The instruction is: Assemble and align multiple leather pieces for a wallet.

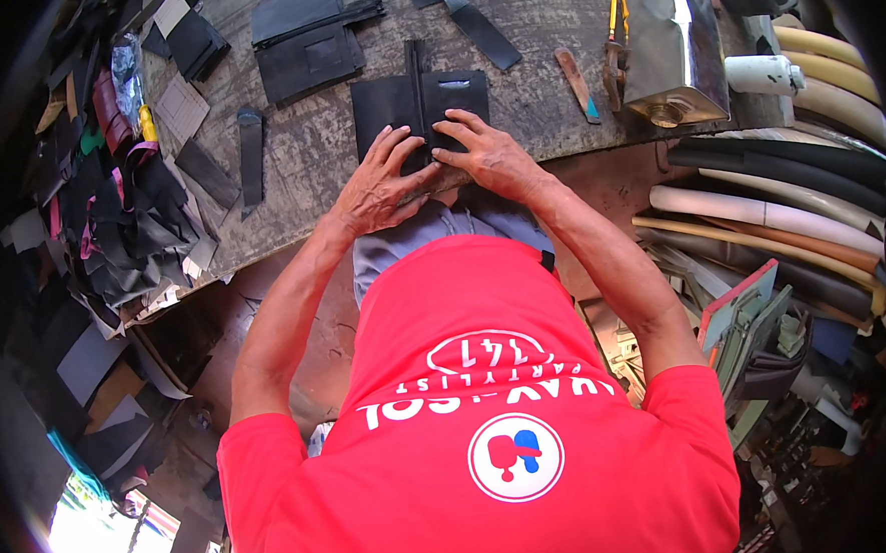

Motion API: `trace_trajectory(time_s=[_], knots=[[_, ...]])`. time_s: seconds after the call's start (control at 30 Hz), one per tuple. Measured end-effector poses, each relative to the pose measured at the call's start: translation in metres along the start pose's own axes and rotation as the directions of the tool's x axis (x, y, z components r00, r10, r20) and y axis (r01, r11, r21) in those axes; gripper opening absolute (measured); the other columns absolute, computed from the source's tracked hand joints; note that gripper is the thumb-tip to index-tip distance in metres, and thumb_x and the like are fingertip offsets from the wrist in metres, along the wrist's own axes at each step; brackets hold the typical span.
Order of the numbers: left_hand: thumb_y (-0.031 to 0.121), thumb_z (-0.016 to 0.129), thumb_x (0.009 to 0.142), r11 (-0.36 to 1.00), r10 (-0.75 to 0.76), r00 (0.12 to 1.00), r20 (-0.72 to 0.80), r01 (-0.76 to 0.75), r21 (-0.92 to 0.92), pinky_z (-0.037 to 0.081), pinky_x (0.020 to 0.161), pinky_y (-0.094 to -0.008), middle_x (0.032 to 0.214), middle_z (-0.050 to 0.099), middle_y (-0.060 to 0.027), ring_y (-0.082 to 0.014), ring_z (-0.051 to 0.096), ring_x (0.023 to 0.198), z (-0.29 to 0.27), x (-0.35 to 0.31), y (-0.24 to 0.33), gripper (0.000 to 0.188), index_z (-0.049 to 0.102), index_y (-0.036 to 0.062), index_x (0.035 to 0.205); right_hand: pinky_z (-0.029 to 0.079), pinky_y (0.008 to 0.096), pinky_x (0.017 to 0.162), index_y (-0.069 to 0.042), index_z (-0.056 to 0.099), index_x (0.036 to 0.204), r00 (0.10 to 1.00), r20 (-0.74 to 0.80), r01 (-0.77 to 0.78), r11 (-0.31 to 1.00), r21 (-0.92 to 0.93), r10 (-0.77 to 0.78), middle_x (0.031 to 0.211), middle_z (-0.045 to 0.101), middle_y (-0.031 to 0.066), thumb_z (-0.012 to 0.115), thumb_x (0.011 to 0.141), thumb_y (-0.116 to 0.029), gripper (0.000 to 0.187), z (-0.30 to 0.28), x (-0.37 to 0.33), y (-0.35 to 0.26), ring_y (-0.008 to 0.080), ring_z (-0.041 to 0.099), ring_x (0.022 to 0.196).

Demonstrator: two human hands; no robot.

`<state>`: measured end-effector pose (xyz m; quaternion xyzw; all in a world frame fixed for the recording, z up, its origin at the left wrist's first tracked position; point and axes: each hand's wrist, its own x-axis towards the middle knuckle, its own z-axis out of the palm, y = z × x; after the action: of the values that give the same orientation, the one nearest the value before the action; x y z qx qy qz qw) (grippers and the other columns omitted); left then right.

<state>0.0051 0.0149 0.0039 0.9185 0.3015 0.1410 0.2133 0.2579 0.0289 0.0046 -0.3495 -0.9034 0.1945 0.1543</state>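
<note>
A flat black leather-like piece (382, 101) lies at the near edge of the worktable in front of me. A narrow black strip (415, 73) runs down its middle and sticks out past its far edge. Its right half has a small pale slot (454, 84). My left hand (386, 182) rests on the near left part, fingers spread, thumb toward the strip. My right hand (494, 158) lies on the near right part, its fingers also apart and pointing at the strip. Both hands cover the piece's near edge.
On the worn table (306, 143) lie stacked black panels (303, 58), a black strip (477, 29) and a wooden-handled tool (577, 84). A metal can (674, 59) stands at the right beside a white bottle (761, 75). Scraps (125, 233) heap at left; material rolls (760, 210) fill the right.
</note>
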Motion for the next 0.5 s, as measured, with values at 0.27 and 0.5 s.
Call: trace_trajectory(time_s=[0.27,0.5], knots=[[0.017,0.075,0.072,0.984,-0.063,0.998,0.003,0.063,-0.168,0.027,0.119,-0.052,0.137,0.043,-0.0201,-0.0411,0.035,0.138,-0.007,-0.008,-0.006,0.059,0.058,0.0104,0.128,0.035,0.0435,0.114,-0.009,0.065,0.123,1.0,0.008,-0.013,0.984,-0.175,0.015,0.133,0.054,0.0136,0.059,0.08,-0.009,0.043,-0.01,-0.003,-0.024,0.032,0.047,0.131],[0.011,0.072,0.072,0.994,-0.041,0.999,-0.025,0.038,-0.103,0.029,0.118,-0.0501,0.131,0.049,-0.02,-0.0394,0.039,0.137,-0.005,-0.003,-0.005,0.055,0.058,0.0037,0.125,0.034,0.0456,0.114,0.006,0.057,0.126,0.995,-0.042,-0.091,0.984,-0.153,0.085,0.131,0.052,0.017,0.055,0.083,-0.011,0.046,0.01,-0.014,-0.039,0.0338,0.047,0.13]])
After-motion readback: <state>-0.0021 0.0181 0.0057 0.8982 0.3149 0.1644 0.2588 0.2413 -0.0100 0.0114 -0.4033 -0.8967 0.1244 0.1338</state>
